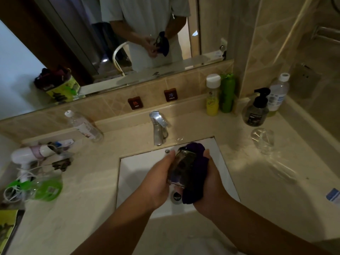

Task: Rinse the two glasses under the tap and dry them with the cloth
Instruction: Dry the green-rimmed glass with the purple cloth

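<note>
Over the white sink (132, 173), my left hand (158, 181) grips a clear glass (181, 167) from its left side. My right hand (211, 184) holds a dark purple cloth (196, 173) bunched against the glass's right side and mouth. A second clear glass (263, 139) stands alone on the counter to the right. The chrome tap (159, 128) rises behind the sink; no water is seen running from it.
Yellow and green bottles (219, 96), a black pump dispenser (256, 109) and a water bottle (277, 94) stand at the back right. A tipped plastic bottle (84, 126), a white hair dryer (31, 155) and green packaging (44, 188) clutter the left counter. A mirror (128, 43) hangs behind.
</note>
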